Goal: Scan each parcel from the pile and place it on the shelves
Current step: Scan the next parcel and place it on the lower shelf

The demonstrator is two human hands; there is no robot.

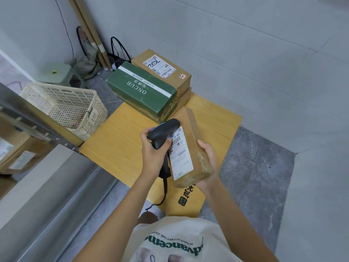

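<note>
Scanning step in hand. The left hand (154,148) is wrapped round the grip of a black handheld scanner (163,132), its head tipped toward the white shipping label (180,152) on a small brown parcel (190,148). The right hand (208,159) grasps that parcel from its far side and underside, fingers curled round the lower edge, holding it tilted with the label face turned to the scanner. The parcel is held in the air above a flattened cardboard sheet (120,140) on the floor, touching the right palm and just beside the left hand; the scanner nose sits almost against the upper barcode. In my judgement, a clean read calls for drawing the scanner back a little, squaring it to the barcode, and keeping the parcel steady until it registers. The remaining pile, a green box (143,91) beside a labelled brown box (164,70), lies beyond. Metal shelving (37,121) stands at the left, near a plastic basket (66,106).
</note>
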